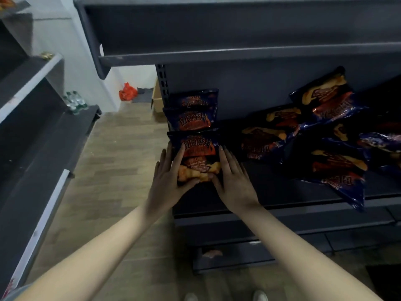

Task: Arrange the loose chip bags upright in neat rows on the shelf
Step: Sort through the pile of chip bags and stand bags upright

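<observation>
At the left end of the shelf (271, 187), my left hand (171, 177) and right hand (234, 179) press the front chip bag (198, 148) upright between straight fingers, thumbs seemingly at its base. Loose bags (338, 161) lie heaped to the right.

Both arms stretch forward, left hand (171, 177) and right hand (234, 179) palms facing, fingers straight, thumbs angled inward.

Three upright chip bags (194, 98) (188, 121) (196, 148), two hands (171, 179) (234, 181)
</observation>
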`<state>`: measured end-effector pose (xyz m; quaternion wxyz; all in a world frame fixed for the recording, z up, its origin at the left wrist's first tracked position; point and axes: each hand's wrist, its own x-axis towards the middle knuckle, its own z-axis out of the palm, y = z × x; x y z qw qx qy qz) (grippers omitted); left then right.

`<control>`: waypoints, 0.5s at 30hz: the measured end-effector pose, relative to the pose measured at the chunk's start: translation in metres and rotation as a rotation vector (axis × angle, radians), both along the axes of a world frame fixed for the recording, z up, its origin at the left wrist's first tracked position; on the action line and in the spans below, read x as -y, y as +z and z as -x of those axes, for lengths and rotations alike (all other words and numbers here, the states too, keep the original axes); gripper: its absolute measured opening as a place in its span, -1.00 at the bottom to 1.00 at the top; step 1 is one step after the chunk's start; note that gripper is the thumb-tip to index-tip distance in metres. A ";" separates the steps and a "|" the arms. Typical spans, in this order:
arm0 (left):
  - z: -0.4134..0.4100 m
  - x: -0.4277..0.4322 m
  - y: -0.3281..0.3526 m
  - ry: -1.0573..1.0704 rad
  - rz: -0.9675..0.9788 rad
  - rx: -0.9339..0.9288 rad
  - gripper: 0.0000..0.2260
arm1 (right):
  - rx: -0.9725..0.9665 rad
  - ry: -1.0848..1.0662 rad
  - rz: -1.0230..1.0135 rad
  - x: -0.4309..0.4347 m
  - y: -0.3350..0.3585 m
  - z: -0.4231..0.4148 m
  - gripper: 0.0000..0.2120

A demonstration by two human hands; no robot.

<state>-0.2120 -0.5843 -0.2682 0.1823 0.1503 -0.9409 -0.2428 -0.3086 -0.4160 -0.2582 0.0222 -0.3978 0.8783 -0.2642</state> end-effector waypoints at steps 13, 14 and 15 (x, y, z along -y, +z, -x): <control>-0.001 -0.007 -0.002 0.126 0.335 0.020 -0.29 | -0.033 0.026 0.002 -0.003 -0.001 0.001 -0.32; -0.001 -0.007 -0.003 0.135 0.321 0.040 -0.30 | -0.040 0.021 -0.019 -0.003 -0.002 0.001 -0.33; -0.001 -0.006 -0.004 0.136 0.309 0.062 -0.31 | -0.046 0.016 -0.038 -0.002 -0.003 0.002 -0.35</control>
